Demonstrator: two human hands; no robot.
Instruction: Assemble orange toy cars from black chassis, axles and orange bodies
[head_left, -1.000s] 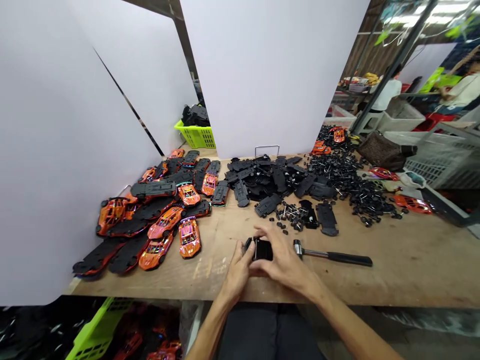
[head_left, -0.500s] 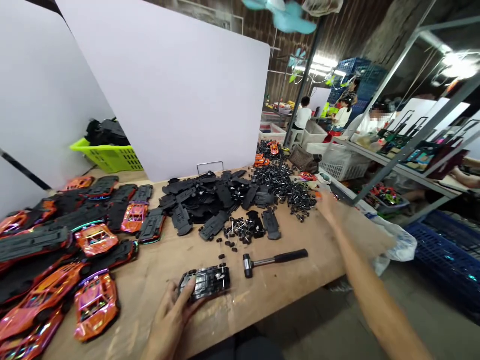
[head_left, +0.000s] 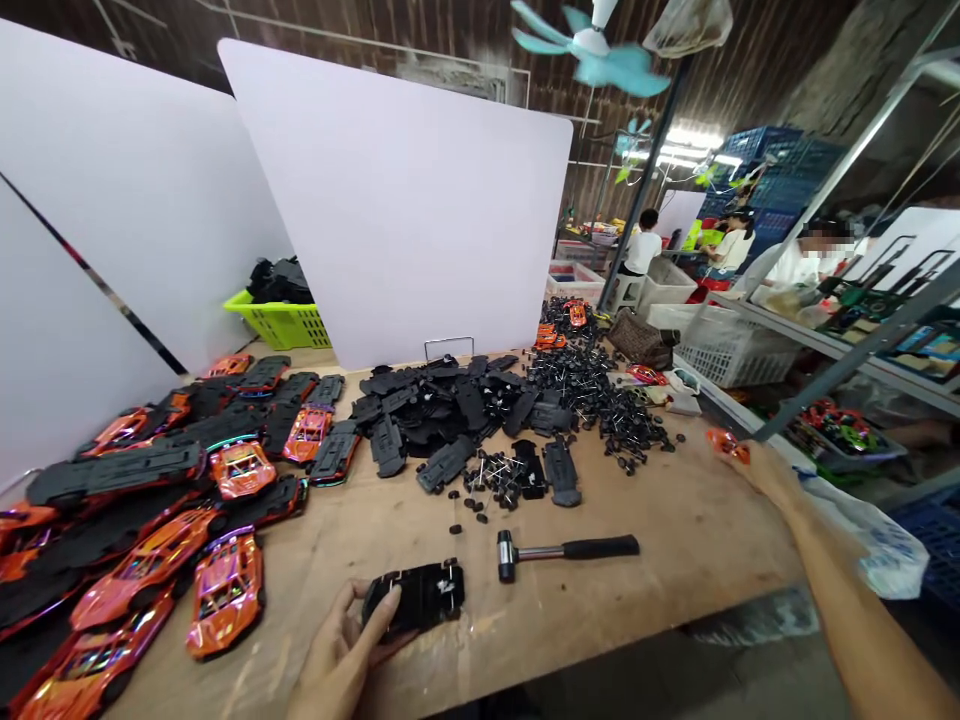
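Observation:
My left hand [head_left: 341,650] is at the near edge of the wooden table [head_left: 660,540], shut on a black toy car chassis [head_left: 414,597] with small metal parts on its top. My right hand [head_left: 761,472] reaches out past the table's right side, its fingertips on a small shiny orange toy car body [head_left: 727,446]. A rubber-headed mallet [head_left: 562,548] with a black handle lies on the table between my hands, touching neither. Part of the orange piece is hidden by my fingers.
Orange cars and black chassis [head_left: 112,475] crowd the table's left side. Black chassis parts [head_left: 442,410] and wheels on axles [head_left: 600,395] are heaped behind. White partition boards [head_left: 397,200] stand at the back. A white plastic bag [head_left: 874,540] hangs at the right edge, and co-workers sit farther off.
My right hand has left the chassis and moved far right, now holding an orange car body. The left hand keeps the chassis, and the view has swung right and up.

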